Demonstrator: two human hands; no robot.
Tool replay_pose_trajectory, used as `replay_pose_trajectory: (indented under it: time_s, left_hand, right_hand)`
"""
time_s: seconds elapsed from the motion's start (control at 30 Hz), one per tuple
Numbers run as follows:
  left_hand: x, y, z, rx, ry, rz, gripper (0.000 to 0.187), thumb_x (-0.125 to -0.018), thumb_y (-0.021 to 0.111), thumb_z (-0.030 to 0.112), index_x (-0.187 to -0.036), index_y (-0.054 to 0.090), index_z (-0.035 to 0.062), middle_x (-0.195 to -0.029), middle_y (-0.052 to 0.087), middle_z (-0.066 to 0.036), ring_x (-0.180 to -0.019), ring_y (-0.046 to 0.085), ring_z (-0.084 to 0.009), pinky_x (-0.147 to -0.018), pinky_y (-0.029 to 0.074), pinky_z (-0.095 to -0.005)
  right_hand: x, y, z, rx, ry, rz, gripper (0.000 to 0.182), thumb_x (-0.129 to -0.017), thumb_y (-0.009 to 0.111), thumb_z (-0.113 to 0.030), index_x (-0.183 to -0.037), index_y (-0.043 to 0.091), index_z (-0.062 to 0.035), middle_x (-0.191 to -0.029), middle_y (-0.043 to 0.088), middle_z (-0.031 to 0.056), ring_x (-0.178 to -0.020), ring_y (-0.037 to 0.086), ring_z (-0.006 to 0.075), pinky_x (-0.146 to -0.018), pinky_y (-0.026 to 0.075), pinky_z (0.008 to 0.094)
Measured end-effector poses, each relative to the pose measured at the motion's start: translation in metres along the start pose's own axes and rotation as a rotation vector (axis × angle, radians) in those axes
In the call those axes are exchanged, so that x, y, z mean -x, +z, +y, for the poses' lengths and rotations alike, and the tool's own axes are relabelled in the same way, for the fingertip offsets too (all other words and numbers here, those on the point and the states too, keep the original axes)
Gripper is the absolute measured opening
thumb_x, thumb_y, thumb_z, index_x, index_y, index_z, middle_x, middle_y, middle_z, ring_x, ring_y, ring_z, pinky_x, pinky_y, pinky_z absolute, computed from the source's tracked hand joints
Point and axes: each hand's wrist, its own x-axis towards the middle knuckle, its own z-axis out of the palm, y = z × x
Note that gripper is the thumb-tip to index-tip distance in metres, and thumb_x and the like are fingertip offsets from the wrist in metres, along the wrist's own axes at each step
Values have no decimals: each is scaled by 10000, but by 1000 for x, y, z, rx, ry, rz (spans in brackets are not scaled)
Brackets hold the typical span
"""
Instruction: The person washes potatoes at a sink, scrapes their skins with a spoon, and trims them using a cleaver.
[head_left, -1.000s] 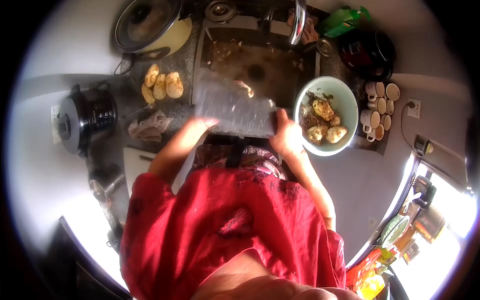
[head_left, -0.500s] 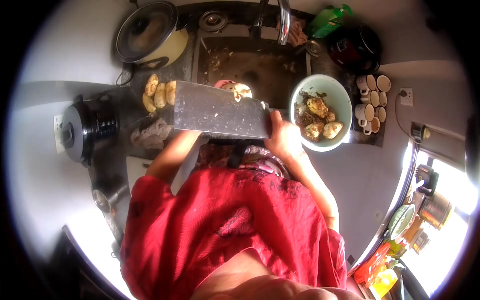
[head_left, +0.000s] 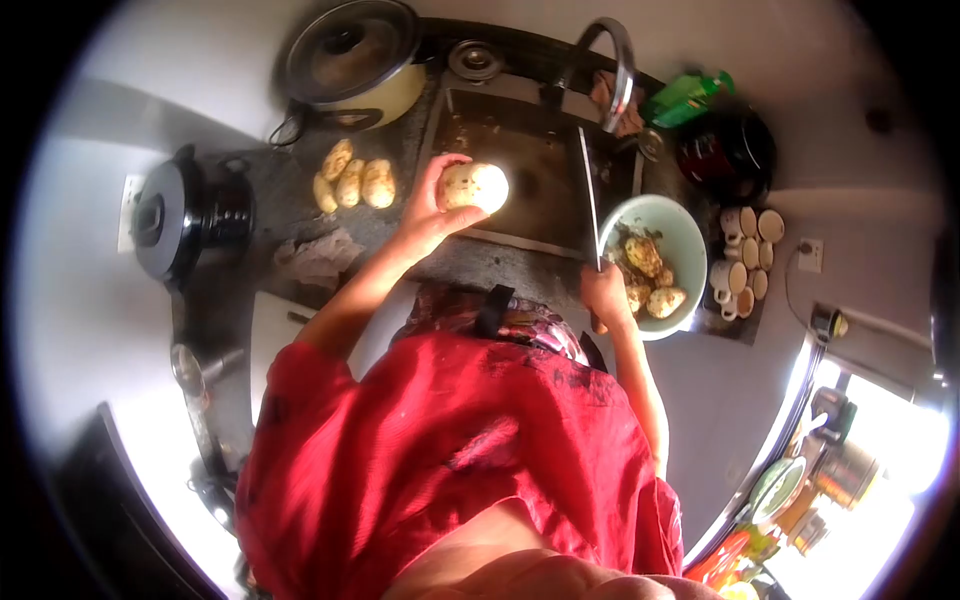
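Observation:
My left hand (head_left: 436, 212) is wrapped around a pale, brown-flecked peeled tuber (head_left: 474, 188), held up over the front left part of the sink (head_left: 470, 235). In my right hand (head_left: 606, 295) is the handle of a cleaver (head_left: 588, 185). Its broad blade appears edge-on as a thin bright line, pointing away from me between the sink and the pale green bowl (head_left: 690, 235). Several brownish, unpeeled-looking tubers (head_left: 640, 256) lie in the bowl with dark scraps. More pale tubers (head_left: 378, 183) rest in a group on the counter, left of the sink.
A curved faucet (head_left: 625, 75) arches over the sink. Behind the tubers stands a lidded cream pot (head_left: 392, 98). A crumpled cloth (head_left: 318, 258) and a black cooker (head_left: 205, 215) are on the left. Beyond the bowl are a dark red cooker (head_left: 728, 152) and several white mugs (head_left: 735, 250).
The cleaver has moved right, away from the tuber, and turned from broad side showing to edge-on. My left hand, hidden behind the blade before, now shows with the tuber. The view has shifted.

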Motion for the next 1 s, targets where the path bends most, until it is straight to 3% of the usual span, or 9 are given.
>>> replay_pose_trajectory:
  time_s: [0.23,0.3,0.5,0.6,0.7,0.73,0.8,0.93,1.0]
  left_hand:
    - [43,-56,-50,58,-186,287,695,-757,748,53,-1320,341,49,-1251,479,-125,-1170,495,-227,-977,446,-341]
    - [60,-69,-65,90,-8,460,650,-746,757,33,-1231,325,18,-1194,493,-175,-1075,559,-278,-827,569,-361]
    - [94,-147,-104,-680,-19,983,633,-705,816,228,-1147,440,-27,-1057,565,-175,-964,585,-260,-812,494,-370]
    - [102,-176,-127,-806,-29,944,668,-715,804,296,-1175,454,-40,-1088,560,-204,-1021,556,-309,-878,436,-421]
    - [105,-180,-117,-1284,-81,770,718,-726,781,381,-1216,462,-36,-1129,547,-229,-1076,510,-371,-935,373,-470]
    - [105,-182,-121,-1533,35,728,689,-734,774,365,-1217,474,-25,-1149,543,-224,-1064,510,-390,-937,361,-483]
    - [102,-157,-103,-1476,32,753,685,-744,761,324,-1274,457,15,-1231,482,-223,-1145,445,-392,-966,335,-486]
    - [74,-96,-76,-1421,217,562,673,-743,722,166,-1340,426,78,-1333,381,-236,-1235,365,-384,-1038,278,-489]
    - [41,-37,-70,-1210,218,441,541,-759,668,79,-1273,499,78,-1275,484,-177,-1213,428,-342,-1043,299,-479]
  right_hand:
    - [-9,-3,13,-105,-20,-141,188,-865,493,-155,-741,542,-22,-497,458,15,-398,454,129,-383,359,293]
    - [-7,-6,10,-46,-48,-169,189,-869,490,-149,-735,530,-22,-499,455,21,-395,446,126,-380,360,293]
    - [-3,-7,11,49,-44,-155,149,-854,493,-133,-788,548,-12,-494,458,28,-394,436,116,-385,355,288]
    - [-11,-4,16,65,-33,-123,150,-823,498,-130,-835,572,-1,-536,501,46,-446,471,129,-430,389,307]
    - [4,-8,-8,241,-168,-86,352,-744,559,-163,-1039,612,21,-821,635,245,-808,637,354,-762,482,440]
    - [12,-14,-17,261,-189,-101,362,-741,573,-182,-1040,613,19,-870,644,254,-874,633,392,-781,479,441]
    - [10,-16,2,237,-332,-44,338,-741,579,-184,-1001,600,31,-869,630,284,-880,622,418,-783,470,454]
    - [31,-41,-5,268,-293,-90,260,-756,557,-100,-988,596,11,-863,638,231,-799,615,296,-760,460,406]
    - [46,-56,-5,141,-199,-119,206,-764,556,-100,-934,574,14,-777,601,212,-728,591,279,-713,454,402]
